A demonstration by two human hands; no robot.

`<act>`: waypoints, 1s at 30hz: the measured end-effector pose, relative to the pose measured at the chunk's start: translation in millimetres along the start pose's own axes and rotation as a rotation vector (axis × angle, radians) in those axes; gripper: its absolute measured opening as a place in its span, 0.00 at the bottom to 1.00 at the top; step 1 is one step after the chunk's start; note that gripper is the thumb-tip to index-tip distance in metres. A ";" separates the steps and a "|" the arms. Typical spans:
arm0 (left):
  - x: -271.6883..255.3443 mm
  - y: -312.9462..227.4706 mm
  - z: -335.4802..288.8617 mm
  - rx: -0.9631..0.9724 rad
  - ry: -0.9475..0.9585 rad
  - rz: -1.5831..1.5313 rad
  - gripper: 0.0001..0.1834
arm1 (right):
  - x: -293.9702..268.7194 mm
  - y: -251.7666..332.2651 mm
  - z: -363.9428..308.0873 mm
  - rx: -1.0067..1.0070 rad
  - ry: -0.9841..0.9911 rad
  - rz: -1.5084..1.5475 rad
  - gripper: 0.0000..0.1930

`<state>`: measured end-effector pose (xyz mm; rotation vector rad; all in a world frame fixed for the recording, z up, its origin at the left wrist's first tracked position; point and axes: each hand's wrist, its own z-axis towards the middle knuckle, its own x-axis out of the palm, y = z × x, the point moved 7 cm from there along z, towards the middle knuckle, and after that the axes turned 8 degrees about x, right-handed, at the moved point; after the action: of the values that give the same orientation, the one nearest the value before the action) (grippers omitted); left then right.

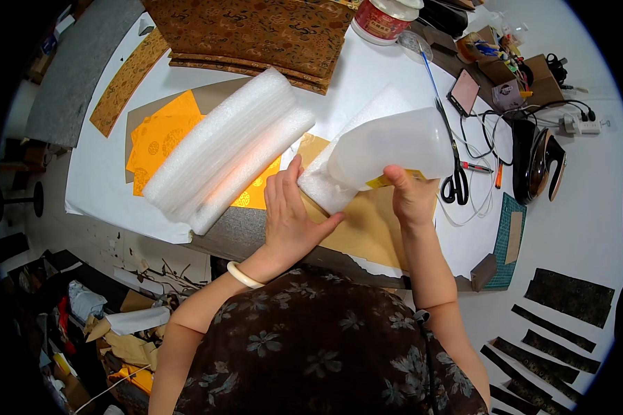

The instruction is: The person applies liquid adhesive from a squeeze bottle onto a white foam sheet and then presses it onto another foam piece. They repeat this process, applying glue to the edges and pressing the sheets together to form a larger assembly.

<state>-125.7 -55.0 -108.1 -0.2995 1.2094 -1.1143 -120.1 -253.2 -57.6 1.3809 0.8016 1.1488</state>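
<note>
My right hand (pixel 410 197) is closed round a translucent white plastic bottle (pixel 394 142) with a yellow label. The bottle is tilted over on its side, its narrow end toward the left, above a strip of white foam (pixel 329 187). My left hand (pixel 287 207) has its fingers stretched out and the thumb apart, resting at the left edge of that strip. Under the foam lies a tan sheet (pixel 367 225). Left of my left hand sit a stack of thick white foam strips (pixel 221 142) on orange patterned sheets (pixel 163 142).
Brown patterned panels (pixel 256 41) are stacked at the back. Black scissors (pixel 455 183), a craft knife (pixel 476 167) and cables lie on the right. Beyond them are a dark iron (pixel 543 166) and a green cutting mat (pixel 507 235). A red-labelled tub (pixel 383 21) stands at the back.
</note>
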 end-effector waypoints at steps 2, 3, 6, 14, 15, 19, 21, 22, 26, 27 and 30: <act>-0.2 -0.4 0.4 0.004 -0.002 0.002 0.62 | -7.1 2.1 7.0 -0.014 -0.020 0.017 0.25; -0.3 -0.4 0.5 0.007 -0.003 0.003 0.62 | -9.3 3.1 8.8 -0.021 -0.031 0.026 0.24; -0.3 -0.5 0.5 0.006 -0.010 0.010 0.62 | -1.3 8.3 7.2 -0.084 0.007 0.009 0.24; 0.3 1.3 -0.4 -0.008 -0.005 -0.007 0.62 | -5.3 1.5 8.5 -0.014 -0.025 0.038 0.24; -0.1 1.0 -0.4 -0.007 -0.009 -0.008 0.62 | -5.6 0.9 8.2 -0.001 -0.023 0.038 0.24; 0.1 0.6 -0.4 -0.021 0.004 0.004 0.62 | 5.1 -1.5 0.3 -0.023 -0.017 0.023 0.25; -0.6 -0.5 0.0 -0.004 0.000 0.005 0.61 | -3.1 -2.6 8.4 -0.056 -0.027 -0.008 0.25; -0.9 -0.8 0.4 0.003 -0.003 0.006 0.61 | -9.8 -0.2 14.4 -0.084 -0.051 -0.016 0.24; 1.3 1.7 -0.1 -0.003 0.002 -0.017 0.61 | -40.2 6.4 40.6 -0.160 -0.169 -0.019 0.23; 0.7 0.8 -0.1 -0.004 0.003 -0.005 0.62 | -47.4 6.7 45.3 -0.169 -0.205 -0.014 0.22; 1.5 0.5 -0.2 0.000 0.001 0.000 0.62 | -66.7 4.5 60.4 -0.166 -0.257 -0.029 0.21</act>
<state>-125.7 -55.9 -109.4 -0.2994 1.2106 -1.1145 -83.5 -335.5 -60.8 1.3402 0.5298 0.9682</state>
